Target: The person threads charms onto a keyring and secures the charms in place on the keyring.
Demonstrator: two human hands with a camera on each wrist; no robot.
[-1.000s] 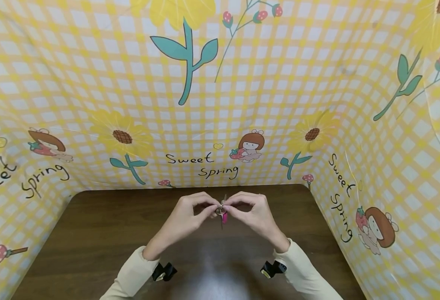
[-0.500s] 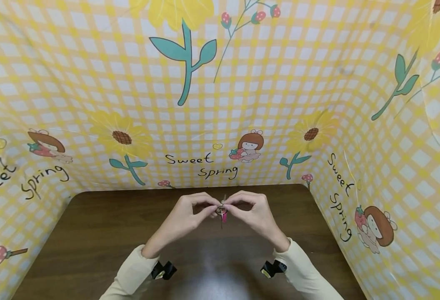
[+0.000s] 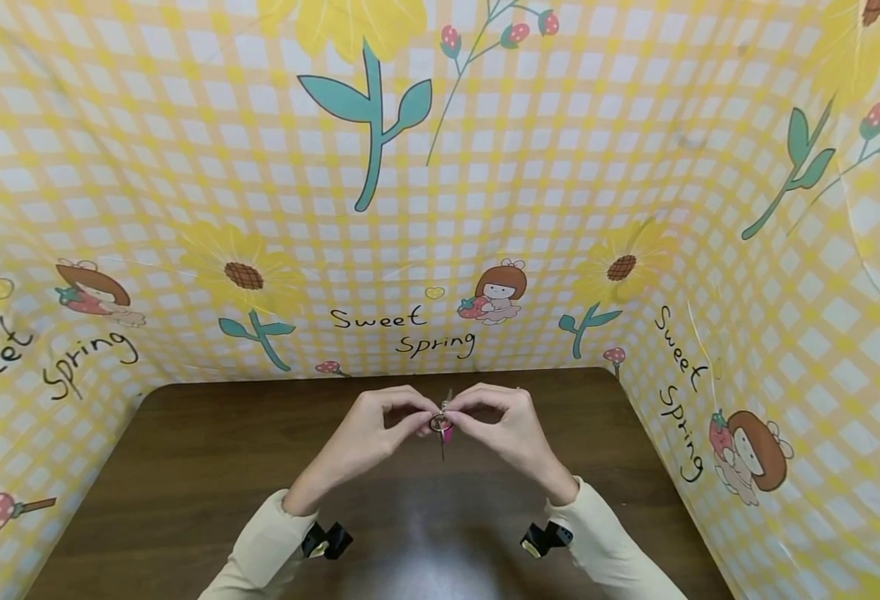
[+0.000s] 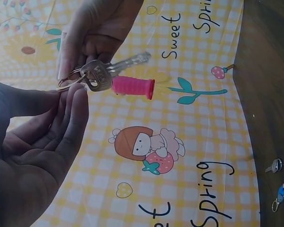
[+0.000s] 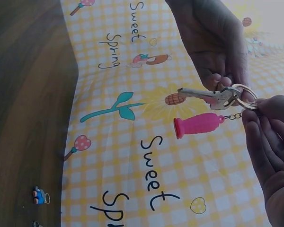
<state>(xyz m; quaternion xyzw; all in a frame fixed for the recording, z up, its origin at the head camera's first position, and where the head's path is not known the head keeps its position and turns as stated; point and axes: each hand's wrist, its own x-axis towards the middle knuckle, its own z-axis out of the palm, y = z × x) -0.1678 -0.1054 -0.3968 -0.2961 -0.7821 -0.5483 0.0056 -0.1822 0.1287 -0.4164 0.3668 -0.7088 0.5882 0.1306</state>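
Yellow-checked cloth [image 3: 410,242] printed with flowers and lettering enclosed a dark brown desk [image 3: 222,475]. Above it, the left hand [image 3: 380,421] and right hand [image 3: 503,417] met, the fingers of each pinching a metal key ring [image 5: 246,87]. At the ring hung a key [image 4: 103,75], with a pink charm [image 5: 199,124] beside it on a short chain [image 5: 234,116]; whether the key was fully threaded could not be told. Left wrist view: a loose key [image 4: 277,165] lay near a blue trinket [image 4: 283,191] on the desk.
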